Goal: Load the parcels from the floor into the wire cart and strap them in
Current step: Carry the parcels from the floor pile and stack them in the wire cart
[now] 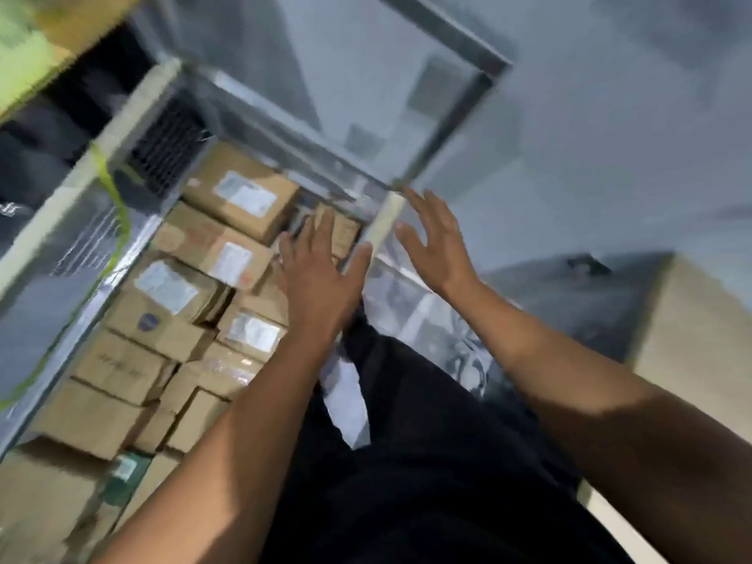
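View's blurred. My wire cart (167, 148) is packed with brown cardboard parcels (211, 254), stacked in rows. A green strap (112, 197) hangs on its left side. Both hands are spread and hold nothing: left hand (321, 266) over the parcels, right hand (437, 242) beside the cart's corner post.

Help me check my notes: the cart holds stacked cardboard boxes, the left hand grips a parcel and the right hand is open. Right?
Not quite: the head view shows the left hand open too, fingers spread, gripping nothing. The cart does hold stacked cardboard boxes, and the right hand is open.
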Demonstrator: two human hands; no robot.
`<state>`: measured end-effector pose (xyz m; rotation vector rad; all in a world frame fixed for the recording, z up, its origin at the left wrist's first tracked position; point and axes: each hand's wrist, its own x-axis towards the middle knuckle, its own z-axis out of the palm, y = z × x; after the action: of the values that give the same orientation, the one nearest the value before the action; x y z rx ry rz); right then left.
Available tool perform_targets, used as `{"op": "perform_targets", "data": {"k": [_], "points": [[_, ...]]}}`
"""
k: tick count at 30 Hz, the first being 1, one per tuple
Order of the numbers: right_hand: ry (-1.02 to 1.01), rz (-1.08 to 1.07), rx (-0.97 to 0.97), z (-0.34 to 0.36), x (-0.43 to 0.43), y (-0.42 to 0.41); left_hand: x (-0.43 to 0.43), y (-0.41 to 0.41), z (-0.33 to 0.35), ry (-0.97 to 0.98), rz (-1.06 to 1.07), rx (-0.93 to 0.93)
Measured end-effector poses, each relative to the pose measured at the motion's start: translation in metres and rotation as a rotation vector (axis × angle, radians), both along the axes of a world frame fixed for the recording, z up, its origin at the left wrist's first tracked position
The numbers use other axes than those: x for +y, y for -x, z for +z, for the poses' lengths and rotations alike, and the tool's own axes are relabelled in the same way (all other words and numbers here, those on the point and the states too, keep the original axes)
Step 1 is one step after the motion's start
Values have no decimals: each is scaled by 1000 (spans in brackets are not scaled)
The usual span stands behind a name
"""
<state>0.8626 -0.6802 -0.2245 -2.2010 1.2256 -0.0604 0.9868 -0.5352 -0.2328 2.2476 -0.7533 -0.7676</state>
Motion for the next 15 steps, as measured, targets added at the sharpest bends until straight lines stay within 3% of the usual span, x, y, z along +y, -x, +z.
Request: {"op": "perform_targets", "data": {"k": [4, 10, 15], "points": [[18, -438, -38, 35, 44, 137, -29, 86, 38, 29, -433, -55], [165, -761, 81, 48, 109, 317, -59, 222, 58, 19, -895, -143], [62, -1170, 239, 32, 170, 440, -62, 346, 48, 11, -1251, -220]]}}
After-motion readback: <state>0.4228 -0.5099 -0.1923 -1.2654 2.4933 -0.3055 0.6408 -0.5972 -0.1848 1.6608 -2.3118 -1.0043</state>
